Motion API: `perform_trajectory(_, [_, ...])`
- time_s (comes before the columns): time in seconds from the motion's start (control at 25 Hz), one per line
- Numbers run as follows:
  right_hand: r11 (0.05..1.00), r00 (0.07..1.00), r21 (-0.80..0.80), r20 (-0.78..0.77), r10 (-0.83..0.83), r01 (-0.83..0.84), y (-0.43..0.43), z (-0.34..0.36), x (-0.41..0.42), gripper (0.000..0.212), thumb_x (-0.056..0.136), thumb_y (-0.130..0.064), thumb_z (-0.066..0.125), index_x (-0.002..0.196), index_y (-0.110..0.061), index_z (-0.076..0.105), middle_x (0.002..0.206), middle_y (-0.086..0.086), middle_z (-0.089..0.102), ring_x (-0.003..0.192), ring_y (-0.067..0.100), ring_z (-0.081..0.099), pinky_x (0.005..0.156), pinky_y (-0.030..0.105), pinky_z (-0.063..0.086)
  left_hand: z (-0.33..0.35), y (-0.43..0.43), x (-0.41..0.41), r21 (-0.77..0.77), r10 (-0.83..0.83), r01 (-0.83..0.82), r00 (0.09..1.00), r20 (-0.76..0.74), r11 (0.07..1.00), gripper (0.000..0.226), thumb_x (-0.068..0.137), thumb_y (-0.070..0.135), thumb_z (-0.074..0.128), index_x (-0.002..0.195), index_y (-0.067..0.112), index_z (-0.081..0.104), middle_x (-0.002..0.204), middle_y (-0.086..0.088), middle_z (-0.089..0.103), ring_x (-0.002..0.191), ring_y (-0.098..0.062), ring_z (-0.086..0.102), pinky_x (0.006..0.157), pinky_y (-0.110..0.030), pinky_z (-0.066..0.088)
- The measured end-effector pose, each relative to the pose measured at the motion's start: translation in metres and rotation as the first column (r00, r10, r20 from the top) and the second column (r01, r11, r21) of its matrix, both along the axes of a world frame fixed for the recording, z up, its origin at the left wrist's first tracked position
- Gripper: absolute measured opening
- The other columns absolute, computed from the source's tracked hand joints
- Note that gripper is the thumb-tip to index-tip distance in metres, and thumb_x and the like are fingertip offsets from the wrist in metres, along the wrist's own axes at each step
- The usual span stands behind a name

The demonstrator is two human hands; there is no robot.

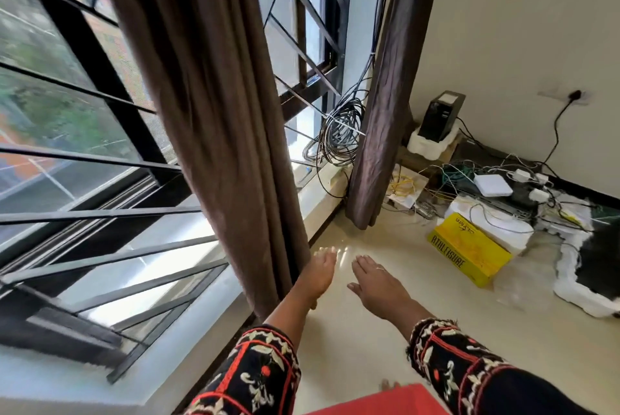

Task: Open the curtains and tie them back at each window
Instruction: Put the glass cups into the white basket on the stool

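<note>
Curtain (382, 112) in corner, near yellow box (469, 248) ("ATHLEISURE")

My left hand (318, 272) is right beside the near curtain (214, 112), right hand (379, 284) just to its right. A cable coil (339, 133) hangs between that curtain and the far curtain (385, 106), with a cardboard box (469, 250) further right on the floor (352, 347).

A glossy cream floor (352, 347) meets a plain pale wall (520, 29). A yellow cardboard box (469, 248) printed "ATHLEISURE" lies on the floor, and behind it is a tangle of green, yellow and white wires (453, 173). A black upright device (441, 116) stands in a white foam block (429, 146) close to the wall. To its right lies a flat white router-like box (492, 185), with small white adapters (538, 195) just beside it. A black cord (557, 133) climbs to a plug in the wall socket (576, 94). A coil of dark cables (342, 129) hangs in the corner.
</note>
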State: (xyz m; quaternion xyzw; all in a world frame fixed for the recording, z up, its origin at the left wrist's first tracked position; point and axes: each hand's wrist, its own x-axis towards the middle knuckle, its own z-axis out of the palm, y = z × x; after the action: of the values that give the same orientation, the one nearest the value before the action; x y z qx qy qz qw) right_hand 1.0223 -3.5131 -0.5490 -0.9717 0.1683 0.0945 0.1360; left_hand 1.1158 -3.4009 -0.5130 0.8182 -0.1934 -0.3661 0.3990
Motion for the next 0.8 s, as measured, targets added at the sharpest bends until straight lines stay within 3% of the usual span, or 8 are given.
perform_trajectory(0.12, [0.997, 0.997, 0.000, -0.029, 0.076, -0.076, -0.053, 0.006, 0.012, 0.057, 0.099, -0.036, 0.032, 0.147, -0.009, 0.016, 0.156, 0.008, 0.011, 0.144, 0.020, 0.007, 0.116, 0.031, 0.010, 0.000, -0.044, 0.005, -0.002, 0.131, -0.131, 0.991, -0.023, 0.991, 0.056, 0.099, 0.045, 0.022, 0.142, 0.011, 0.033, 0.150, -0.010, 0.031, 0.140, -0.024, 0.026, 0.114, -0.037, 0.021])
perform_trajectory(0.4, [0.969, 0.968, -0.009, -0.051, 0.246, -0.246, -0.131, 0.008, 0.051, 0.058, 0.099, -0.036, 0.031, 0.147, -0.007, 0.013, 0.156, 0.010, 0.009, 0.145, 0.020, 0.007, 0.116, 0.030, 0.009, -0.006, -0.108, 0.011, -0.020, 0.367, -0.369, 0.927, -0.078, 0.929, 0.056, 0.098, 0.047, 0.021, 0.142, 0.014, 0.031, 0.150, -0.008, 0.031, 0.139, -0.024, 0.028, 0.115, -0.040, 0.023])
perform_trajectory(0.52, [0.956, 0.954, 0.015, -0.051, 0.295, -0.295, -0.143, 0.002, 0.076, 0.060, 0.099, -0.037, 0.031, 0.147, -0.005, 0.013, 0.156, 0.011, 0.010, 0.145, 0.020, 0.006, 0.117, 0.030, 0.008, -0.013, -0.117, 0.024, -0.045, 0.482, -0.491, 0.866, -0.136, 0.870, 0.054, 0.098, 0.046, 0.024, 0.142, 0.015, 0.032, 0.149, -0.008, 0.034, 0.137, -0.024, 0.032, 0.114, -0.041, 0.026])
perform_trajectory(0.8, [0.920, 0.929, 0.146, -0.014, 0.370, -0.364, -0.157, -0.002, 0.163, 0.055, 0.099, -0.034, 0.033, 0.145, -0.007, 0.020, 0.155, 0.008, 0.017, 0.144, 0.019, 0.010, 0.114, 0.029, 0.013, -0.030, -0.129, 0.098, -0.095, 0.697, -0.706, 0.708, -0.113, 0.702, 0.050, 0.101, 0.036, 0.024, 0.141, 0.009, 0.034, 0.148, -0.010, 0.034, 0.138, -0.023, 0.030, 0.111, -0.030, 0.022])
